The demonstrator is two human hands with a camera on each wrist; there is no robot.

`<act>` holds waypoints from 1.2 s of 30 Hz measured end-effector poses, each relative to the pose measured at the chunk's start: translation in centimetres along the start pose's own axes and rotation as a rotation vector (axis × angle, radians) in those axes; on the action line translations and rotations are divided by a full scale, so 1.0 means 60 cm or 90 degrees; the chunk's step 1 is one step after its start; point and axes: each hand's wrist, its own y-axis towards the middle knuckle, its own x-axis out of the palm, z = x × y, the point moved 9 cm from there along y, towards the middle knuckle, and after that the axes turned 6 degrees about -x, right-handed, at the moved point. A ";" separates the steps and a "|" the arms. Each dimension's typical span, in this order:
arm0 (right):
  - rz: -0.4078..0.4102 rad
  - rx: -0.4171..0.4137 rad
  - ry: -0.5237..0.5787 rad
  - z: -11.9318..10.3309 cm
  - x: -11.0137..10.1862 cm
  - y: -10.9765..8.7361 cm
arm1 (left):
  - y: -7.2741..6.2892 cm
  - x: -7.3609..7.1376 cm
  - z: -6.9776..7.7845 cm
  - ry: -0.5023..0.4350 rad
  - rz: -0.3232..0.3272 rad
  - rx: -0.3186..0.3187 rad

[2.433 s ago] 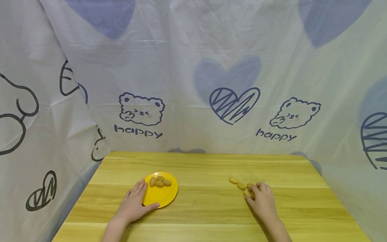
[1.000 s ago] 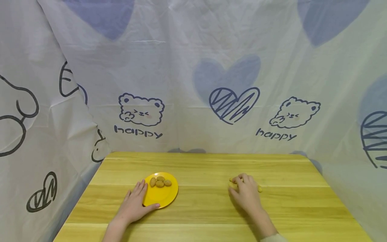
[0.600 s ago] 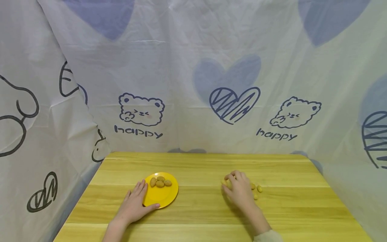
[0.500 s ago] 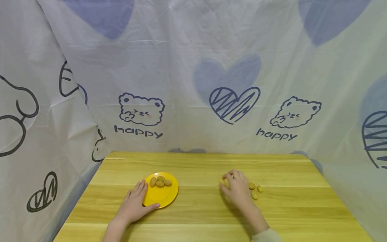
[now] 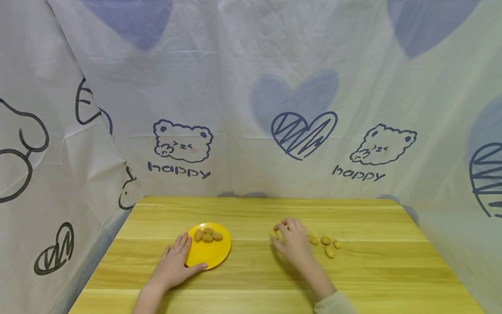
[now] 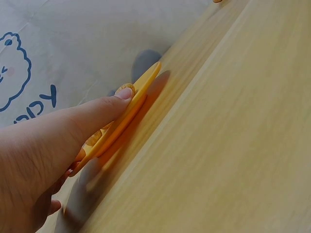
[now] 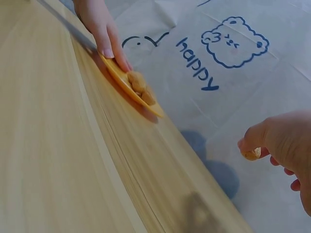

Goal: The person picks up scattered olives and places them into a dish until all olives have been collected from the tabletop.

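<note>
My left hand point(image 5: 171, 264) rests at the near left rim of a round yellow plate point(image 5: 211, 256), fingers straight and spread from the thumb. In the left wrist view the thumb point(image 6: 104, 112) lies over the rim. Several tan oval nuts point(image 5: 207, 238) sit together on the plate's far half. To the right of the plate, my right hand point(image 5: 295, 246) pinches one tan nut point(image 5: 273, 234) between thumb and fingers. In the right wrist view this nut point(image 7: 251, 154) shows at the fingertips, raised above the table. Several more nuts point(image 5: 326, 240) lie loose behind that hand.
Everything stands on a light wood-patterned table point(image 5: 251, 279). A pale cloth point(image 5: 235, 109) with hearts, bears and lettering hangs behind its far edge and at both sides.
My right hand has moved from the loose nuts leftward toward the plate, now with a nut in its fingers. More loose nuts are uncovered. The left hand and plate have stayed put.
</note>
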 end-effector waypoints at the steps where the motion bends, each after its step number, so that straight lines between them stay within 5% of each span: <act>1: 0.000 -0.003 0.001 -0.003 0.001 0.002 | 0.000 0.000 0.000 0.000 0.000 0.000; 36: -0.034 -0.104 0.053 -0.135 0.064 0.055 | -0.002 -0.005 0.004 0.011 0.019 0.008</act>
